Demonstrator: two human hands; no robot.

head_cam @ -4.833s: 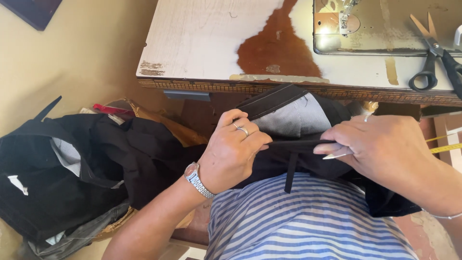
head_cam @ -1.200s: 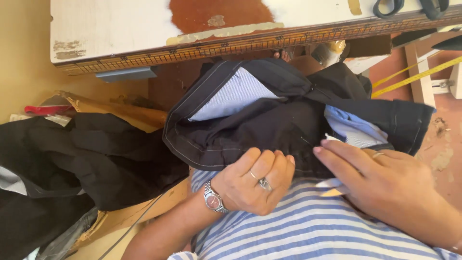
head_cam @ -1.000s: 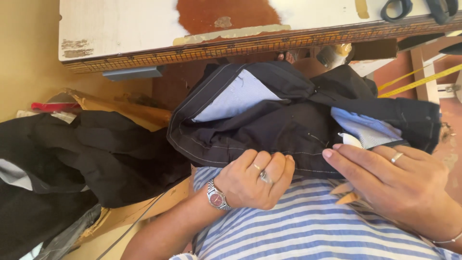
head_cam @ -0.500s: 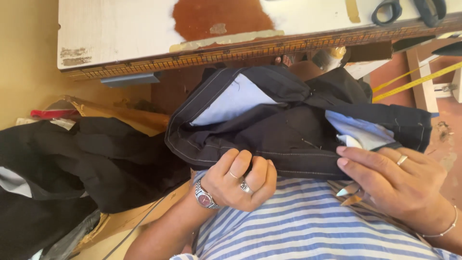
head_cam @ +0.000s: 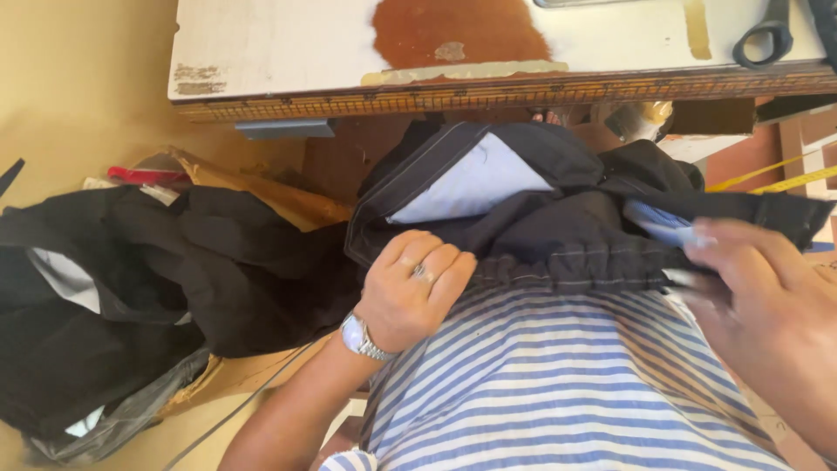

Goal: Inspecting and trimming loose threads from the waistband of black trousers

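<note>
A black garment (head_cam: 558, 218) with white stitching and a pale blue lining lies bunched on my lap, against my blue-and-white striped shirt. My left hand (head_cam: 410, 292), with a ring and a silver wristwatch, is closed on the garment's gathered near edge at the left. My right hand (head_cam: 767, 305) is blurred at the right and grips the same edge where a strip of the garment runs off to the right. Between the two hands the edge is puckered.
A worn white-and-brown wooden table (head_cam: 288, 61) stands just ahead, with black scissors (head_cam: 767, 35) on its right end. A heap of black garments (head_cam: 131, 288) lies on the floor at the left. Yellow measuring tape (head_cam: 785, 174) shows at the right.
My left hand has closed on the garment's near edge and my right hand has shifted right, pulling the edge out. The view has tilted slightly downward.
</note>
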